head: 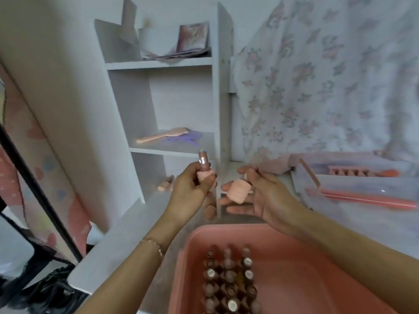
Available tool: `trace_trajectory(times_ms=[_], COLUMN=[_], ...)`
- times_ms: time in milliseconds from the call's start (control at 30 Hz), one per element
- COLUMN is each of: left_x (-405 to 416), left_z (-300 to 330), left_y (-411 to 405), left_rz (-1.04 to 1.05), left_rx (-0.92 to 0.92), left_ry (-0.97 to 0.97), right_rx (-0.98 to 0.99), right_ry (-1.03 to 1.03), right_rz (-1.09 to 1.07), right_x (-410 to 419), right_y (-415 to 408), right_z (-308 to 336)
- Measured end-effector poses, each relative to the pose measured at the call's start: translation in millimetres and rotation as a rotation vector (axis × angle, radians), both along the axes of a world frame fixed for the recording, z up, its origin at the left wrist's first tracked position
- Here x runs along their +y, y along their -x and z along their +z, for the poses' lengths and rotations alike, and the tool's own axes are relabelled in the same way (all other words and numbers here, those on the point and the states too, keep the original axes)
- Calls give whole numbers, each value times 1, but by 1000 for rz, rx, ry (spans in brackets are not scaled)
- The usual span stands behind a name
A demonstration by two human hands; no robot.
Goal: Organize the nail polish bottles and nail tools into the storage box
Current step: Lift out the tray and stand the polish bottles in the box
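My left hand (192, 191) grips a nail polish bottle (204, 168) with a peach cap, its glass end pointing up. My right hand (260, 196) holds a second peach-capped bottle (238, 191) across its fingers, thumb over it. Both hands hover above the far rim of the pink storage box (306, 268), which holds several rows of upright polish bottles (229, 282). A peach item (209, 211) lies on the white table just below my left hand. Pink nail tools lie at the right: a long file (367, 198), a thin stick (309, 172) and a toe separator (349, 171).
A white shelf unit (217, 98) stands behind my hands, with a peach hairbrush (163, 134) and a purple item (188, 137) on its middle shelf and a small peach object (165, 183) on the lowest level. Floral fabric (328, 75) hangs at the right.
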State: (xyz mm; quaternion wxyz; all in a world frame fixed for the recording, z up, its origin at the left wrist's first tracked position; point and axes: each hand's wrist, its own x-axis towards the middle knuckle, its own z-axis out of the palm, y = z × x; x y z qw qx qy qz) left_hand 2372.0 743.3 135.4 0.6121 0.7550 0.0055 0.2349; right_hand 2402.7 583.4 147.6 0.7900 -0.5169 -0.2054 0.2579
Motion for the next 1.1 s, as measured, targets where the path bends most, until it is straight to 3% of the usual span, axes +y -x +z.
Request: trace_trajectory(times_ms=[200, 300, 400, 567, 733, 1100], left_x=[-56, -72, -70, -56, -52, -54], left_z=[-7, -21, -37, -45, -47, -55], left_y=[-15, -23, -26, -29, -31, -36], left_rz=[-199, -168, -141, -138, -127, -169], left_rx=[116, 147, 145, 135, 136, 121], left_ry=[-187, -247, -396, -381, -361, -500], right_rx=[-148, -572, -781, -887, -948, -851], right_ry=[326, 797, 1053, 1180, 1258, 1315], right_rz=[120, 233, 264, 142, 152, 121], right_x=[-67, -87, -83, -72, -67, -65], right_y=[11, 12, 16, 16, 14, 8], right_z=[-16, -25, -45, -65, -76, -80])
